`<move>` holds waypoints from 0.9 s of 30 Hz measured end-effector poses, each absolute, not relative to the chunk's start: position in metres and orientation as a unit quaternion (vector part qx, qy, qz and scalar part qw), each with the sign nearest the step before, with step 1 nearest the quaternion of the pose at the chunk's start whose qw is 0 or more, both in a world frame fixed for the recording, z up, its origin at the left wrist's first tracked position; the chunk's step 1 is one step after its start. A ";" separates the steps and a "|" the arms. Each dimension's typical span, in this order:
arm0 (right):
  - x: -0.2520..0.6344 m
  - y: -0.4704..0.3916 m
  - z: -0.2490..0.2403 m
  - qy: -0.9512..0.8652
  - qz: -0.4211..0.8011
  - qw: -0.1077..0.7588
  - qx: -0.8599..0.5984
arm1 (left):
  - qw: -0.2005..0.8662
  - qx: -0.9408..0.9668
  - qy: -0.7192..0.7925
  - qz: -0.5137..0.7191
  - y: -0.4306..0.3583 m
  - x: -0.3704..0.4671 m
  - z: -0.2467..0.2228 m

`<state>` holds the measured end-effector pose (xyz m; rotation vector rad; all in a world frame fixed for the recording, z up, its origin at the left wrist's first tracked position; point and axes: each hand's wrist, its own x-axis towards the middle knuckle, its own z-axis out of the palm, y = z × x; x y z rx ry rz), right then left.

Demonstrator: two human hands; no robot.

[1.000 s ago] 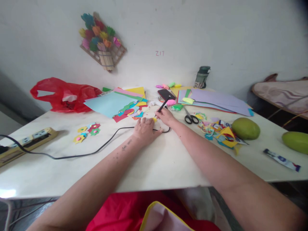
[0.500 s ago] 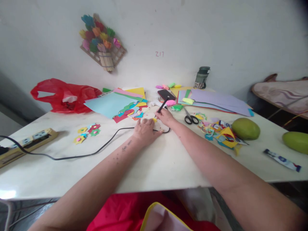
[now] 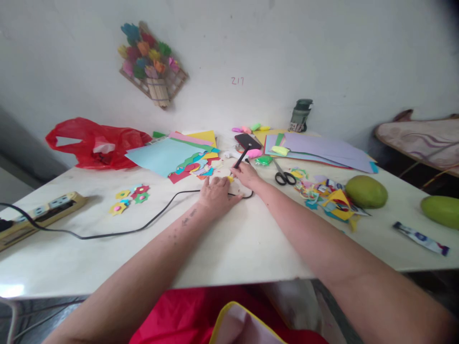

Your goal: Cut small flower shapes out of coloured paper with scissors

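My right hand (image 3: 246, 175) is closed round a slim black pen-like stick (image 3: 244, 155), its lower end pointing down at a small yellow piece (image 3: 230, 178). Beside it my left hand (image 3: 216, 193) lies low on the table, fingers pointing forward at the yellow piece, the thumb stretched to the right over a black cable (image 3: 158, 220). Whether its fingertips pinch anything is hidden. Paper flowers (image 3: 131, 198) in yellow, red, green and blue lie to the left. A white glue gun-like object (image 3: 233, 154) is partly seen behind my hands.
Black-handled scissors (image 3: 284, 177), paper scraps (image 3: 328, 196), two green fruits (image 3: 366, 191) and a tube (image 3: 420, 238) lie at right. Behind are a phone (image 3: 247, 141), coloured sheets (image 3: 163, 156) and a bottle (image 3: 300, 115). A red bag (image 3: 96, 143) and power strip (image 3: 43, 215) stand left.
The top of the black stick has tipped very slightly to the left and down. Both hands stay in nearly the same place.
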<state>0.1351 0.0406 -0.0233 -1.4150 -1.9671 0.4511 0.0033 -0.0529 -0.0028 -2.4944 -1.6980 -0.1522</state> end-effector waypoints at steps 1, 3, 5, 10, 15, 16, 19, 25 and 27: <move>0.135 0.040 -0.023 -0.754 0.170 0.330 -0.542 | 0.060 -0.824 -0.561 -0.051 -0.053 0.003 -0.003; 0.135 0.040 -0.023 -0.754 0.169 0.328 -0.543 | 0.058 -0.824 -0.562 -0.050 -0.053 0.004 -0.002; 0.134 0.040 -0.023 -0.754 0.171 0.329 -0.543 | 0.056 -0.824 -0.562 -0.049 -0.053 0.003 -0.002; 0.135 0.041 -0.024 -0.753 0.175 0.334 -0.539 | 0.064 -0.824 -0.561 -0.051 -0.052 0.003 -0.003; 0.135 0.042 -0.025 -0.756 0.172 0.335 -0.535 | 0.059 -0.822 -0.564 -0.045 -0.053 0.004 -0.001; 0.136 0.042 -0.025 -0.757 0.172 0.336 -0.534 | 0.058 -0.823 -0.564 -0.044 -0.053 0.004 -0.001; 0.135 0.041 -0.025 -0.755 0.175 0.338 -0.533 | 0.061 -0.823 -0.563 -0.047 -0.053 0.004 -0.001; 0.136 0.040 -0.024 -0.757 0.177 0.334 -0.533 | 0.062 -0.822 -0.564 -0.052 -0.052 0.004 -0.003; 0.136 0.041 -0.024 -0.756 0.175 0.331 -0.537 | 0.061 -0.823 -0.562 -0.049 -0.052 0.003 -0.003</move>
